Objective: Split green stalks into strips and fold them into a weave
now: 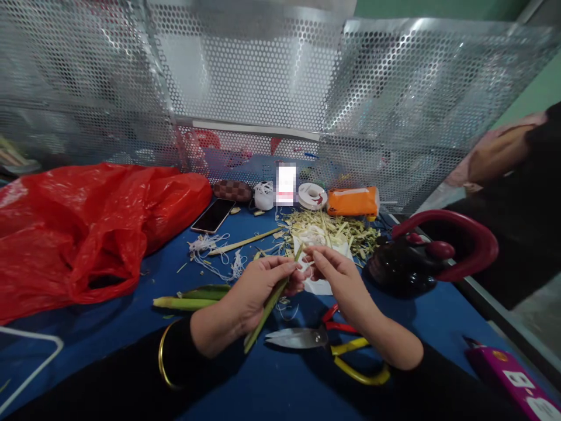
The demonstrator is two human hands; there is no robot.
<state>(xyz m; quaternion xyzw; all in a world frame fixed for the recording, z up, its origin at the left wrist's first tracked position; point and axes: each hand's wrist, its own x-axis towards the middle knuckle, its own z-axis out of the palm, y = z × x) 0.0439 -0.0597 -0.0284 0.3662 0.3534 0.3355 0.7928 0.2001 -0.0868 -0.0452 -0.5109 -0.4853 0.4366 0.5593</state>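
The left hand [254, 292] is closed around a long, thin green plant stalk [266, 314], holding it slanted above the blue tabletop [263, 389]. The right hand [339, 278] pinches the stalk's upper tip between thumb and fingers. Yellow-and-red-handled steel scissors [324, 344] lie just below the hands, a crumpled red plastic bag [87, 228] sits to the left, and a heap of pale green trimmings [339, 229] lies behind.

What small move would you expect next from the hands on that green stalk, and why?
Probably the right hand peels a thin strip off the green stalk, pulling away from the left hand. Its fingertips pinch the stalk's upper end, the left hand grips its middle, and a pile of shreds lies just beyond.
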